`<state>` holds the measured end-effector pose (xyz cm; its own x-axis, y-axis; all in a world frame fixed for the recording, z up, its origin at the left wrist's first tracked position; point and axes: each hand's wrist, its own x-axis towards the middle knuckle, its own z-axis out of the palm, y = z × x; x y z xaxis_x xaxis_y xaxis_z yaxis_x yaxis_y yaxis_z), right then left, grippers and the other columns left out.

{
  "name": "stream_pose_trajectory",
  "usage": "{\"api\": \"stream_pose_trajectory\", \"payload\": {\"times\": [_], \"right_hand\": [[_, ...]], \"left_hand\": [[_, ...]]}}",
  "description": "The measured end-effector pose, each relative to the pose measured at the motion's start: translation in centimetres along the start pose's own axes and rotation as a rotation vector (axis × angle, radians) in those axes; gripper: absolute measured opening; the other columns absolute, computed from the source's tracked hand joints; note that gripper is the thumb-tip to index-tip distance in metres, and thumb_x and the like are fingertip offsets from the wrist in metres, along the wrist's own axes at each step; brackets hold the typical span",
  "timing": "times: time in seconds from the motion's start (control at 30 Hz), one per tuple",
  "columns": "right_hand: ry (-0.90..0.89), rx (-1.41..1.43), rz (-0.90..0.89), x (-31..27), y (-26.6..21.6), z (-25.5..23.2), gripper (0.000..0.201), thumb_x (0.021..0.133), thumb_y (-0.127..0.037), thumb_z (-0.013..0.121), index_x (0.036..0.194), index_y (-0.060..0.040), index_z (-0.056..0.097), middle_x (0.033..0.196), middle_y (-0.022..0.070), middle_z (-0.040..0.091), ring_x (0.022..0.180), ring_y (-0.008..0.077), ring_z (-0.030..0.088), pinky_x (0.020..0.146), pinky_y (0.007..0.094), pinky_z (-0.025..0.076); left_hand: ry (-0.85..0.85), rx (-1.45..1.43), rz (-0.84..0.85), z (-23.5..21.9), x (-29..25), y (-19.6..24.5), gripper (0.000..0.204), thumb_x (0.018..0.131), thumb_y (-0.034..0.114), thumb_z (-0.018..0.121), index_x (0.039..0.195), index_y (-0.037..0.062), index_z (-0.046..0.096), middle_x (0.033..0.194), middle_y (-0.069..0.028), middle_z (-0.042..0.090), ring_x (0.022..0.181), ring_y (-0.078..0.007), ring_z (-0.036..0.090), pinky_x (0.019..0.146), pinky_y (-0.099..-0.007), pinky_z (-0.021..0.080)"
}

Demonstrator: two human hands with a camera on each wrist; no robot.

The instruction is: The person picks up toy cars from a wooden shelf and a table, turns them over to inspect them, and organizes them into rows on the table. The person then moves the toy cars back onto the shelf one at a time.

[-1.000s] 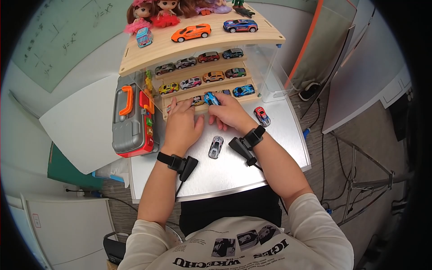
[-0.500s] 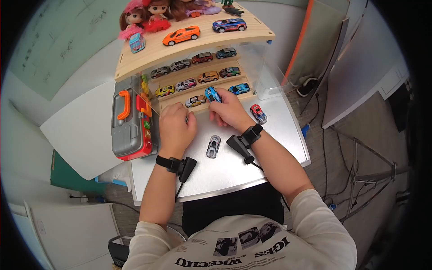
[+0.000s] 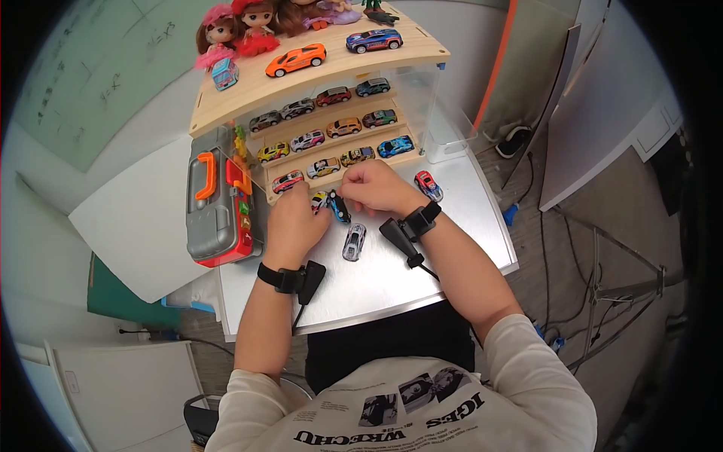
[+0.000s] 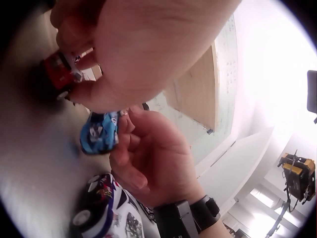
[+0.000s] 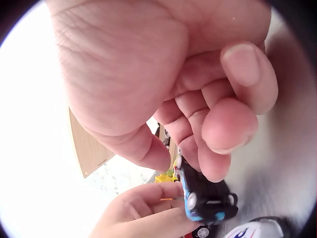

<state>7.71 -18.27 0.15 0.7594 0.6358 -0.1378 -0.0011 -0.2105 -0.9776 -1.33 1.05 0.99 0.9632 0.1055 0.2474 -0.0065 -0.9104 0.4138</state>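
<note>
In the head view my left hand [image 3: 295, 220] holds a small red toy car with white and yellow marks [image 3: 320, 201]; its red body also shows among the fingers in the left wrist view. My right hand [image 3: 379, 187] pinches a blue and black toy car [image 3: 338, 206] at its fingertips, right beside the left hand's car. The blue car's dark underside faces the right wrist camera. Just below both hands, a white and grey toy car [image 3: 354, 242] lies on the metal tabletop [image 3: 392, 279]. To the right of the right hand lies a red and blue car [image 3: 428, 185].
Ahead stands a wooden display shelf [image 3: 260, 89] with rows of toy cars; a red car [image 3: 288, 182] sits at its lower left. Dolls and an orange car [image 3: 296, 59] stand on top. A grey toolbox [image 3: 211, 215] is on the left, a clear plastic bin [image 3: 452, 143] on the right.
The right hand has brought the blue car down from in front of the bottom shelf toward the left hand. The left hand has drawn back from the shelf, uncovering the red car there.
</note>
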Motion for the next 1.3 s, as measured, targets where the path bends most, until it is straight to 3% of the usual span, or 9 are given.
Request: {"api": "stream_pose_trajectory", "payload": {"times": [0.07,0.17,0.47,0.8,0.87,0.97,1.1,1.17,1.3], "right_hand": [[0.009,-0.051,-0.011,0.1,0.5,-0.2,0.018,0.092,-0.019,0.076,0.085,-0.0038,0.07,0.067,0.0013,0.067,0.05,0.0069,0.057,0.043,0.0242,0.042],[0.043,-0.089,-0.054,0.3,0.9,0.1,0.017,0.087,-0.019,0.078,0.088,-0.004,0.07,0.069,0.0011,0.066,0.051,0.007,0.057,0.043,0.0242,0.042],[-0.027,-0.344,-0.194,0.1,0.6,0.0,0.032,0.08,-0.018,0.08,0.103,-0.0026,0.065,0.07,0.0041,0.063,0.059,0.0117,0.061,0.054,0.0297,0.048],[-0.022,-0.019,-0.1,0.6,1.4,-0.7,0.022,0.081,-0.013,0.074,0.095,-0.0021,0.061,0.074,0.0076,0.067,0.051,0.0147,0.061,0.047,0.0302,0.047],[-0.017,-0.017,-0.084,0.5,1.2,-0.6,0.025,0.08,-0.014,0.075,0.1,-0.0015,0.064,0.073,0.0071,0.065,0.051,0.0149,0.061,0.048,0.0307,0.047],[-0.03,-0.162,-0.138,0.0,0.7,-0.5,0.026,0.084,-0.006,0.072,0.108,-0.0014,0.067,0.072,0.0011,0.063,0.054,0.0087,0.058,0.047,0.0259,0.045],[-0.043,-0.188,-0.166,0.3,1.3,-0.6,0.034,0.083,-0.006,0.073,0.117,-0.0012,0.07,0.073,0.0005,0.063,0.057,0.0083,0.058,0.049,0.0254,0.045],[-0.036,-0.179,-0.17,0.5,1.6,-0.8,0.034,0.083,-0.007,0.073,0.117,-0.002,0.072,0.075,0.0006,0.063,0.059,0.0079,0.058,0.051,0.0243,0.046],[-0.058,-0.085,-0.088,0.4,1.7,-1.0,0.031,0.083,-0.007,0.073,0.114,-0.0024,0.074,0.078,0.0007,0.064,0.063,0.0086,0.059,0.055,0.0249,0.047]], "left_hand": [[-0.027,-0.026,0.069,0.4,0.3,-0.4,0.045,0.073,0.022,0.077,0.109,-0.0042,0.07,0.088,-0.0218,0.072,0.085,-0.0406,0.071,0.077,-0.0464,0.057],[-0.065,-0.054,0.139,1.0,0.4,-0.9,0.039,0.072,0.022,0.077,0.101,-0.0033,0.071,0.086,-0.0206,0.07,0.084,-0.0383,0.07,0.075,-0.045,0.056],[-0.124,-0.137,0.08,0.8,0.5,-0.2,0.036,0.074,0.026,0.08,0.095,-0.0007,0.068,0.077,-0.0166,0.067,0.074,-0.0352,0.068,0.067,-0.0426,0.053],[-0.116,-0.165,0.022,1.4,1.0,-0.9,0.036,0.075,0.026,0.077,0.093,-0.0027,0.067,0.08,-0.0217,0.069,0.08,-0.0396,0.071,0.071,-0.0459,0.055],[-0.036,-0.181,0.111,1.7,0.9,-1.1,0.031,0.075,0.022,0.078,0.092,-0.0016,0.066,0.071,-0.0145,0.063,0.064,-0.0275,0.063,0.061,-0.0387,0.05],[-0.026,-0.221,0.144,1.7,0.8,-1.0,0.032,0.076,0.021,0.08,0.095,-0.0004,0.067,0.069,-0.0121,0.061,0.063,-0.0254,0.063,0.059,-0.0381,0.048],[-0.041,-0.202,0.147,1.4,0.8,-0.7,0.034,0.076,0.022,0.082,0.099,0.0006,0.069,0.069,-0.0108,0.062,0.063,-0.025,0.062,0.058,-0.0378,0.047],[-0.159,-0.16,0.047,0.5,0.8,0.3,0.038,0.077,0.031,0.08,0.095,-0.0004,0.068,0.083,-0.0189,0.07,0.08,-0.0374,0.07,0.07,-0.0456,0.055],[-0.167,-0.132,0.044,0.7,0.9,-0.1,0.039,0.077,0.032,0.079,0.098,-0.0006,0.069,0.086,-0.0197,0.07,0.084,-0.0372,0.071,0.072,-0.0456,0.055]]}}
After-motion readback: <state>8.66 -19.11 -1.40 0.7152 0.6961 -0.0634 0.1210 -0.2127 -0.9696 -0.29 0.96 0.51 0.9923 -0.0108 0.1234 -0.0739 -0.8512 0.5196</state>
